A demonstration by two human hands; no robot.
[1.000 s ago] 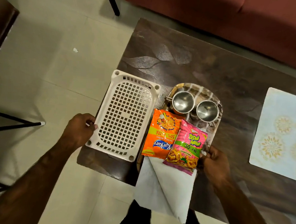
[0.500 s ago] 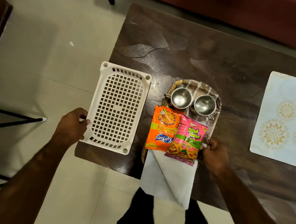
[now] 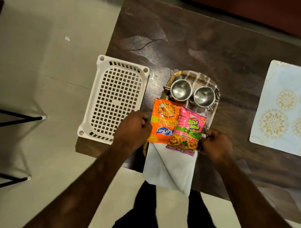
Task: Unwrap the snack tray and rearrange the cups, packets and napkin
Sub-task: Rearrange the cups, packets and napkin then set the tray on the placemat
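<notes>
Nearest me, a white folded paper napkin (image 3: 169, 168) hangs over the front edge of the dark wooden surface (image 3: 203, 46), its top tucked under the packets. Just beyond, my left grip (image 3: 133, 128) is curled at the left rim of the oval patterned snack tray (image 3: 199, 77); I cannot tell whether it grasps anything. My right grip (image 3: 216, 146) pinches the tray's right rim, probably to steady it for unwrapping. An orange snack packet (image 3: 164, 123) and a pink snack packet (image 3: 187, 132) overlap mid-tray. Two steel cups (image 3: 180, 91) stand behind them. A white plastic lattice basket (image 3: 115, 99) lies to the left.
</notes>
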